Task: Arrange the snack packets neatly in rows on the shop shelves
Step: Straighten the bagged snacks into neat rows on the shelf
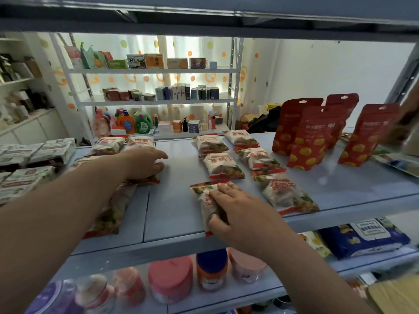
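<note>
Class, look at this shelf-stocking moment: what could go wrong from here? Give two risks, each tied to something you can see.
1. The front packet under the right hand overhangs the shelf edge; it may slide off towards the jars below.
2. The upright red pouches stand close behind the rows; a reaching arm could topple them.

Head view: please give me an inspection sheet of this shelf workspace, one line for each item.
Surface: blue-grey shelf, bare strip in the middle.
Job's things: white snack packets lying in two rows front to back; more at left; red pouches standing at right.
Clutter: stacked boxes at left end.
Grippers: left hand curls over left packet; right hand holds front packet at the shelf edge.
Cables: nothing seen.
Surroundings: jars below the shelf; white rack behind, detergent bottles on it.
</note>
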Tool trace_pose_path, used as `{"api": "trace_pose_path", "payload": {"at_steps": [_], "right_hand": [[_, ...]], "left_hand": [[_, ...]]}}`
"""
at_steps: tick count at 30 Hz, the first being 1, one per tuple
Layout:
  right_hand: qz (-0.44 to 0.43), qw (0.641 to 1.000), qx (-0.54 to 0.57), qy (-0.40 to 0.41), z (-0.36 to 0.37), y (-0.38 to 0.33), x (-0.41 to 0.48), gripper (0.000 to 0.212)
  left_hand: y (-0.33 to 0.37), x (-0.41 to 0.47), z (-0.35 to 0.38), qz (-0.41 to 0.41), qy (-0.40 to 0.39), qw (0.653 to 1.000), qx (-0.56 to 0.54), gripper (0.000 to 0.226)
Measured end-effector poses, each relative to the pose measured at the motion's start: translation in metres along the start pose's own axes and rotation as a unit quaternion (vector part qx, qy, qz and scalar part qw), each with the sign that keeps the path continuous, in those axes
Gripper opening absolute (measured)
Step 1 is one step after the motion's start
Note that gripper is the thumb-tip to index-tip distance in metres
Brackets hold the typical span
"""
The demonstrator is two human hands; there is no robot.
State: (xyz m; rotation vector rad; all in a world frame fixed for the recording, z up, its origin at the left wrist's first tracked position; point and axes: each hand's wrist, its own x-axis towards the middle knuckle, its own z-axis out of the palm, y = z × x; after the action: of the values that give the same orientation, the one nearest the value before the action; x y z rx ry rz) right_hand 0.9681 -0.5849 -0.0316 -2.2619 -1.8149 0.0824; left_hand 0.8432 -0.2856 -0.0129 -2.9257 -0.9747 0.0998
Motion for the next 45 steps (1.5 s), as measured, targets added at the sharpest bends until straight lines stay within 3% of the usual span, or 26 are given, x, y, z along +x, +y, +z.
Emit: {"api": "trace_pose_path", "payload": {"at_steps": [4,8,11,14,18,38,45], "right_hand": [[-0.002,1.0,-0.013,0.002,-0.006,0.013,-0.009,0.068],[0.003,1.0,-0.006,0.009,-0.007,0.025,-0.013,0.069],[0.007,0.999,-0.018,0.025,-0.008,0.035,-0.014,0.066],[-0.001,0.999,-0.021,0.03,-0.009,0.042,-0.011,0.064],[-0.017,0.999,-0.019,0.036,-0.007,0.046,-0.009,0.065],[-0.095,0.995,-0.009,0.03,-0.01,0.059,-0.006,0.061],[-0.152,0.987,-0.036,0.019,-0.034,0.055,0.016,0.07]], "left_hand": [[0.026,-0.006,-0.005,0.01,0.038,0.999,-0.014,0.045],[0.084,-0.008,-0.019,0.133,0.137,0.975,-0.111,0.046],[0.123,0.001,-0.022,0.185,0.124,0.968,-0.118,0.041],[0.137,0.01,-0.017,0.16,0.092,0.979,-0.081,0.035],[0.142,0.007,-0.016,0.132,0.1,0.98,-0.109,0.031],[0.158,-0.006,-0.02,0.037,0.093,0.99,-0.101,0.036],[0.083,-0.045,-0.018,-0.111,0.107,0.985,-0.072,0.043]]}}
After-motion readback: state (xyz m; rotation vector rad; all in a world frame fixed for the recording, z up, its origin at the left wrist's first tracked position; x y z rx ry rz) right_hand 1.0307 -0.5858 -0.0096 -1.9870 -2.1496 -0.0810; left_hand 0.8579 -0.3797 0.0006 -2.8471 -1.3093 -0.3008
